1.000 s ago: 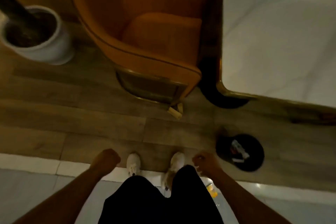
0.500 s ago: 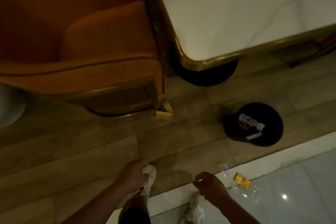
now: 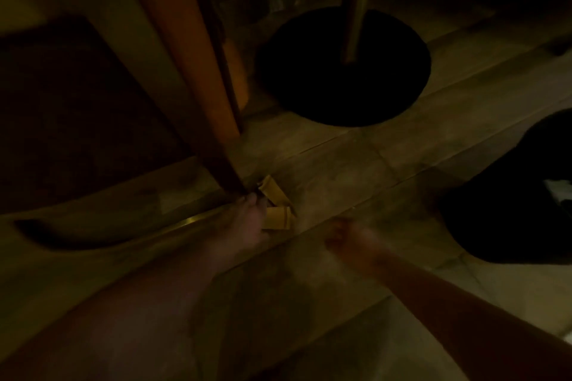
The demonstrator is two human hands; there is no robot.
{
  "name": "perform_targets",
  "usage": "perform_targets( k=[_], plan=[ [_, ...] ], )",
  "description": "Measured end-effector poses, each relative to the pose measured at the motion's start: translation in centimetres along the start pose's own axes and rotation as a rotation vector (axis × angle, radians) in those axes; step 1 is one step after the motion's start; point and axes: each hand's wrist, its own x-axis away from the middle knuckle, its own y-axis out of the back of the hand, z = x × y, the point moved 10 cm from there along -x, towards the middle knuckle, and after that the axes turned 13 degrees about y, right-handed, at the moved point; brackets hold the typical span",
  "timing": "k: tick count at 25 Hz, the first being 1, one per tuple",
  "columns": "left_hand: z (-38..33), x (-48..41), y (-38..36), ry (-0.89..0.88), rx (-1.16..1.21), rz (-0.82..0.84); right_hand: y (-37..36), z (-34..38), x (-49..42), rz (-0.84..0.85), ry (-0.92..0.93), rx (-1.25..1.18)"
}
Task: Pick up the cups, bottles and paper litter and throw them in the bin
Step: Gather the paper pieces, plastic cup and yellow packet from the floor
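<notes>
Two folded yellow-brown paper pieces [image 3: 276, 208] lie on the wooden floor at the foot of the orange chair's leg. My left hand [image 3: 247, 221] is down at them, its fingertips touching their left edge; the dim light hides whether it grips them. My right hand [image 3: 348, 237] hovers blurred just right of the papers, fingers curled in, with nothing visible in it. The black bin [image 3: 501, 204] stands on the floor at the right edge, with white litter [image 3: 558, 190] inside.
The orange chair [image 3: 198, 77] with its gold base rail [image 3: 185, 223] fills the left. The table's round black foot [image 3: 309, 71] and metal post [image 3: 356, 9] stand behind the papers. Pale tiles begin at the lower right.
The view has dropped close to the floor and gone dark. My left hand moved forward from my shoe to the papers; my right hand moved forward beside them.
</notes>
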Motion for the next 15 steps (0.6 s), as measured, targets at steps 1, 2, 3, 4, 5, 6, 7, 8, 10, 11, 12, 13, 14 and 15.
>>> perform_targets(
  k=[1,2,3,4,5,6,7,8,10,11,12,13,14,15],
  plan=[
    [-0.7,-1.8,-1.3,-0.059,-0.108,-0.030,-0.3,-0.4,-3.3,-0.049,0.053,0.031],
    [-1.2,-3.1,-2.4,-0.123,-0.206,-0.072,-0.4,-0.3,-6.5,-0.105,0.102,0.054],
    [-1.5,-3.9,-3.1,-0.168,-0.287,-0.123,-0.6,0.0,-9.4,-0.149,0.137,0.053],
    [-1.4,-4.2,-3.7,-0.189,-0.339,-0.172,-1.0,0.2,-11.8,-0.173,0.145,0.047],
    [-1.1,-4.1,-4.2,-0.191,-0.349,-0.204,-1.6,0.3,-14.0,-0.172,0.127,0.057],
    [-0.4,-3.7,-4.7,-0.179,-0.323,-0.209,-2.2,0.5,-15.5,-0.154,0.109,0.090],
    [0.3,-3.3,-5.2,-0.158,-0.292,-0.179,-3.0,0.7,-16.5,-0.132,0.102,0.133],
    [0.9,-2.7,-5.9,-0.145,-0.266,-0.132,-3.7,0.8,-17.1,-0.116,0.106,0.168],
    [2.2,-1.4,-7.1,-0.125,-0.212,-0.045,-4.6,0.9,-17.2,-0.104,0.120,0.193],
    [2.9,-0.9,-7.2,-0.100,-0.157,-0.019,-4.8,0.9,-17.1,-0.103,0.122,0.204],
    [3.7,-0.4,-7.2,-0.061,-0.064,0.007,-4.8,0.7,-16.8,-0.110,0.116,0.216],
    [4.4,0.1,-7.0,-0.018,0.050,0.036,-4.5,0.5,-16.4,-0.124,0.113,0.219],
    [4.9,0.4,-6.8,0.024,0.157,0.059,-4.1,0.2,-15.9,-0.140,0.115,0.198],
    [5.2,0.6,-6.5,0.056,0.247,0.080,-3.6,-0.2,-15.3,-0.154,0.117,0.150]
  ],
)
